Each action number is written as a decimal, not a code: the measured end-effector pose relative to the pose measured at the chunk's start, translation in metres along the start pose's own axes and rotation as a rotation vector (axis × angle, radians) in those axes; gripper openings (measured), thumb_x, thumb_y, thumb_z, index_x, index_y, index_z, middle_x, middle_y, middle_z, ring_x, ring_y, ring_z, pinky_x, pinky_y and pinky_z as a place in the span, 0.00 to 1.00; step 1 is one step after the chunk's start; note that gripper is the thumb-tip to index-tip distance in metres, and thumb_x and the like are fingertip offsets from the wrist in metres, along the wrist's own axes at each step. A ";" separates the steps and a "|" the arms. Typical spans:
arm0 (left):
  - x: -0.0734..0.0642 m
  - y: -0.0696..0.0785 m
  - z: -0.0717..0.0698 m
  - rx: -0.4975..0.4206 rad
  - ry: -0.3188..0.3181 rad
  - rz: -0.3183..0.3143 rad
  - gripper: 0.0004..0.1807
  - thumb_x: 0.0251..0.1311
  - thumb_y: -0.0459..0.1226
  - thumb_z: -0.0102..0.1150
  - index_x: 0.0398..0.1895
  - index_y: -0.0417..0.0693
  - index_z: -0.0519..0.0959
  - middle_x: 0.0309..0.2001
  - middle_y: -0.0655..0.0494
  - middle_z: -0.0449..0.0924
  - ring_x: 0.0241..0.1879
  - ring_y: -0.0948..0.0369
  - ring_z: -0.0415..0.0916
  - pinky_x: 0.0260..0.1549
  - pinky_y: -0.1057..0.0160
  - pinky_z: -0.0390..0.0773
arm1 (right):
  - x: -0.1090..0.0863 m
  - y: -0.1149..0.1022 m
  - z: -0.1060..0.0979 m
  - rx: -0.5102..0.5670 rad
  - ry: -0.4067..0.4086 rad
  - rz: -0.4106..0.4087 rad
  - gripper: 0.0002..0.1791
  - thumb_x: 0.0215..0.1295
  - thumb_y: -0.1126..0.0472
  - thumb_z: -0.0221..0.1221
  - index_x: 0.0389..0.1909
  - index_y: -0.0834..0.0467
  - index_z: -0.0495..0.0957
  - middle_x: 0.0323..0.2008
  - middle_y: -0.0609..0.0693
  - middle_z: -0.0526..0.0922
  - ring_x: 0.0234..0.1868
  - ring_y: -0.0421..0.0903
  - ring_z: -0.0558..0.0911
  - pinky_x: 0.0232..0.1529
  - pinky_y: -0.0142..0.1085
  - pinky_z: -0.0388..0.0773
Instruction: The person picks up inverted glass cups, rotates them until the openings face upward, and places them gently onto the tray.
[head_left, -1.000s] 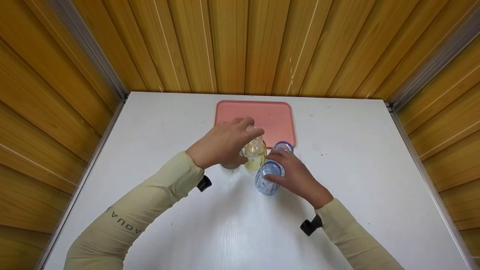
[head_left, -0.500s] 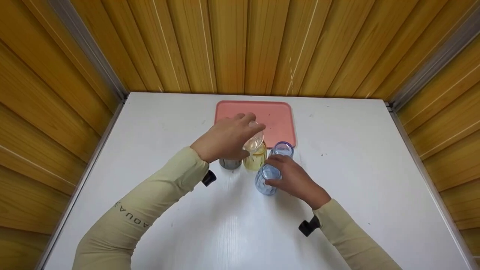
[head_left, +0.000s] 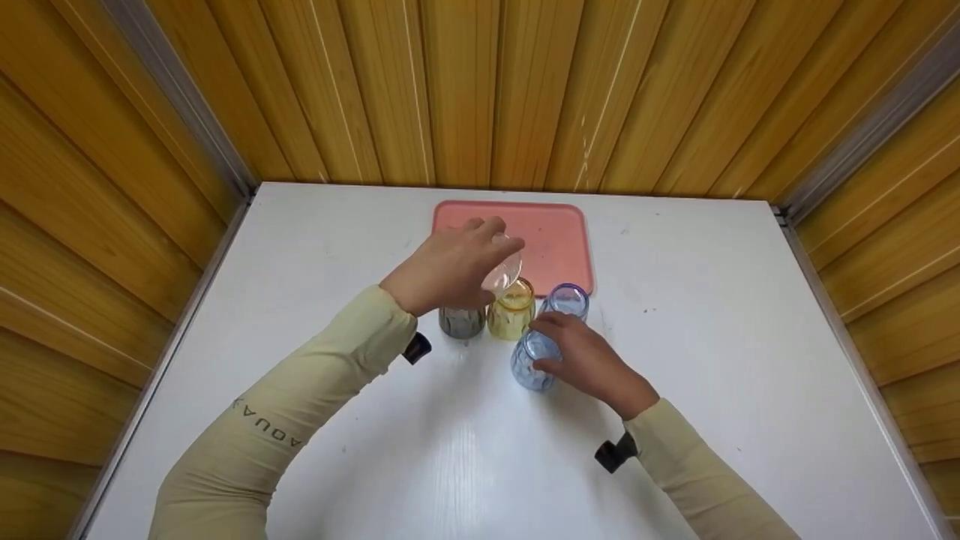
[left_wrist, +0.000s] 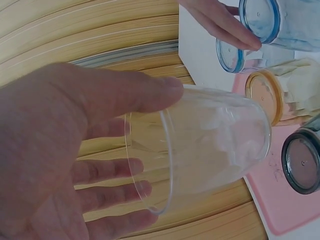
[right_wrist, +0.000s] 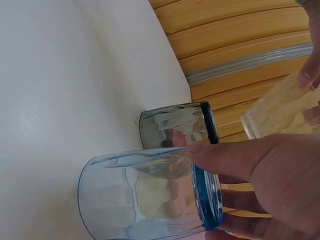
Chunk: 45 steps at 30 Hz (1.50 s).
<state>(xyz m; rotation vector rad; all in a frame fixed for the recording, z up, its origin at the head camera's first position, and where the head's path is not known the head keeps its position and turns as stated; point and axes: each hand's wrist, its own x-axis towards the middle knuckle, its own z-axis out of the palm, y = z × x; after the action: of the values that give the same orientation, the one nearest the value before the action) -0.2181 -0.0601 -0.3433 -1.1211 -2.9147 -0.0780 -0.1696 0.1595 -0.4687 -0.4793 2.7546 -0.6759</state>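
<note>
My left hand (head_left: 448, 266) holds a clear drinking glass (left_wrist: 215, 140) in the air over the near part of the pink tray. In the left wrist view, its thumb lies along one side of the glass and the fingers round the other. My right hand (head_left: 589, 360) grips the upper end of a light blue glass (head_left: 531, 373), which stands on the white table. A yellow glass (head_left: 510, 322) and a grey glass (head_left: 461, 324) stand to its upper left. Behind the right hand is a second blue glass (head_left: 568, 300), its lower part partly hidden.
The pink tray (head_left: 555, 244) lies flat near the back of the white table (head_left: 712, 315), just beyond the glasses. Wood-patterned walls (head_left: 457, 90) enclose the back and both sides.
The left hand has moved slightly away from me and up with the clear glass, uncovering more of the yellow and grey glasses. The right hand stays almost still on the blue glass.
</note>
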 end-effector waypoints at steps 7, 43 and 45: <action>0.001 -0.003 0.000 -0.006 0.000 0.000 0.35 0.48 0.42 0.71 0.63 0.55 0.70 0.53 0.52 0.72 0.49 0.55 0.72 0.44 0.55 0.83 | -0.001 -0.001 0.001 -0.081 0.050 -0.060 0.31 0.55 0.58 0.69 0.62 0.56 0.74 0.62 0.56 0.73 0.65 0.55 0.72 0.62 0.50 0.74; 0.014 -0.027 0.005 -0.075 0.033 -0.102 0.38 0.47 0.45 0.74 0.64 0.57 0.69 0.56 0.50 0.72 0.51 0.51 0.75 0.51 0.49 0.79 | 0.000 -0.004 0.009 -0.061 0.078 -0.005 0.31 0.53 0.58 0.71 0.60 0.54 0.75 0.60 0.52 0.75 0.62 0.52 0.75 0.60 0.47 0.75; 0.016 -0.027 0.005 -0.074 0.033 -0.103 0.38 0.47 0.46 0.74 0.64 0.57 0.69 0.55 0.51 0.73 0.51 0.51 0.76 0.52 0.50 0.79 | 0.000 -0.004 0.009 -0.055 0.075 0.005 0.31 0.54 0.58 0.71 0.60 0.53 0.75 0.60 0.51 0.75 0.62 0.51 0.75 0.60 0.47 0.75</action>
<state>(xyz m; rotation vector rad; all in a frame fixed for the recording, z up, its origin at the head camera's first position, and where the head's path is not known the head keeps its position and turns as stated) -0.2483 -0.0696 -0.3490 -0.9676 -2.9614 -0.2059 -0.1656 0.1520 -0.4746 -0.4683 2.8500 -0.6314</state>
